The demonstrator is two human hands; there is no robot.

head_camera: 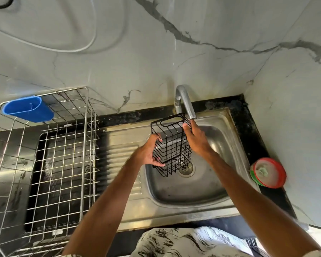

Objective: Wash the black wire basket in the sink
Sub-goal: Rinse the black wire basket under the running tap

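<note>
The black wire basket hangs above the steel sink bowl, just beneath the faucet spout. The left hand grasps its left side and the right hand grasps its right edge (thumb on the rim). A wire dish rack stands at left.

Soft even daylight, glare on the steel sink, wide-angle bending at edges, slight blur at forearms
</note>
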